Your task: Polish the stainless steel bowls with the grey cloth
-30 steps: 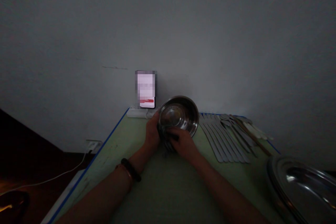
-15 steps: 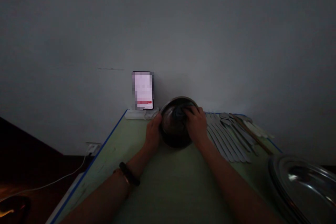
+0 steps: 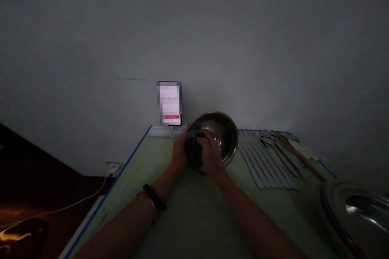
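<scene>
Metal bowl (image 3: 228, 139) tilted, betw. hands, over tbl (image 3: 190, 214). L hand (image 3: 180, 153) grips bowl's L rim, thumb on edge; R hand (image 3: 212, 154) in bowl, fingers closed on dk wad (image 3: 192, 141) at L wall. Forks (image 3: 272, 181) R of bowl; phone (image 3: 169, 103) behind-L.

Bare hands (image 3: 212, 157) and forearms (image 3: 249, 210), thick dark bangle (image 3: 155, 198) and thin coppery band (image 3: 148, 198) on left wrist (image 3: 165, 184)
</scene>
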`<state>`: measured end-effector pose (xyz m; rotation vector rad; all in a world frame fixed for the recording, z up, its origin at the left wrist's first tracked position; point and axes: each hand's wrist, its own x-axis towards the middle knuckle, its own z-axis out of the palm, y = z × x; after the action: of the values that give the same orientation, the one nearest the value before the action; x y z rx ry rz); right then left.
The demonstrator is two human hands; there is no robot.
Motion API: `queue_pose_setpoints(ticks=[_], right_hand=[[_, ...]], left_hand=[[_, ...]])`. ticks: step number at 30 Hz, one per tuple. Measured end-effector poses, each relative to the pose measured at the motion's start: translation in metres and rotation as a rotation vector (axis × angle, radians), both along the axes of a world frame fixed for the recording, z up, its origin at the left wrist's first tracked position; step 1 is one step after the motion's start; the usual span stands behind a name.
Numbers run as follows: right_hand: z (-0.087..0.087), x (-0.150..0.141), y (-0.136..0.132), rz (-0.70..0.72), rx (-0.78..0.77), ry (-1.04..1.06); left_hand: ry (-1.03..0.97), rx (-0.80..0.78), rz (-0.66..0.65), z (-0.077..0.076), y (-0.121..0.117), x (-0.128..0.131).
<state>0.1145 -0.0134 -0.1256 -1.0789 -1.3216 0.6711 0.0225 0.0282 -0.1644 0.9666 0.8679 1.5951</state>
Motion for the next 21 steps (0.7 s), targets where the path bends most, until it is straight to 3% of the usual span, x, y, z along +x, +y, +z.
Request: queue_pose_setpoints(ticks=[5, 12, 17, 21], right_hand=[[-0.011, 0.0, -0.005, 0.112, -0.02, -0.162], [-0.023, 0.038, -0.015, 0.217, -0.001, -0.764], [-0.021, 0.056, -0.013, -0.133, -0.005, -1.215], [-0.021, 0.06, -0.003, -0.376, 0.027, -1.305]], left_hand=[[-0.003, 0.005, 0.033, 0.004, -0.002, -0.005], [0.011, 0.007, 0.088, 0.01, -0.005, -0.006], [0.0, 0.011, 0.054, 0.01, -0.004, -0.002], [-0.002, 0.01, 0.045, 0.007, -0.003, -0.003]])
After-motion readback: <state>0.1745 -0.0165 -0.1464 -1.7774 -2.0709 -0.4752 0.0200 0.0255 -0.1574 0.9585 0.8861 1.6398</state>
